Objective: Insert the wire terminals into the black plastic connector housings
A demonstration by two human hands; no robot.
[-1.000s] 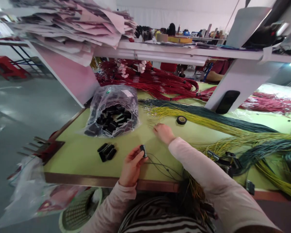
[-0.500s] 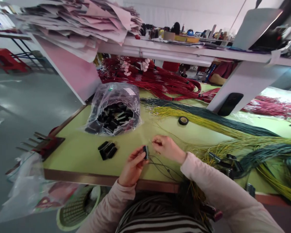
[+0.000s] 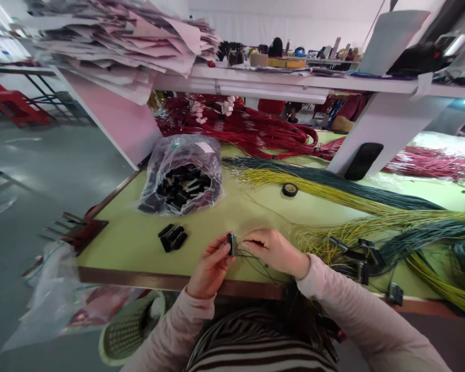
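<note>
Near the front edge of the table, my left hand [image 3: 211, 266] is closed round a small black connector [image 3: 232, 244], held upright between thumb and fingers. My right hand [image 3: 275, 252] pinches a thin wire, its fingertips right beside the connector's right face. Whether the wire's tip sits inside the connector is too small to tell. Dark thin wires [image 3: 256, 262] run from the connector below my right hand. Left of my hands lie several loose black connectors [image 3: 172, 237].
Behind them stands a clear plastic bag [image 3: 155, 165] of black connectors. A roll of black tape [image 3: 290, 189] lies by the yellow wires [image 3: 313, 192] and dark green wires [image 3: 356, 186]. Red wires [image 3: 256, 129] fill the back under a shelf [image 3: 263, 77]. A phone [image 3: 364, 161] rests against the post.
My right hand has come down and closer to the connector, bringing the pinched wire to its side. My left hand keeps its hold, and the view has shifted slightly.
</note>
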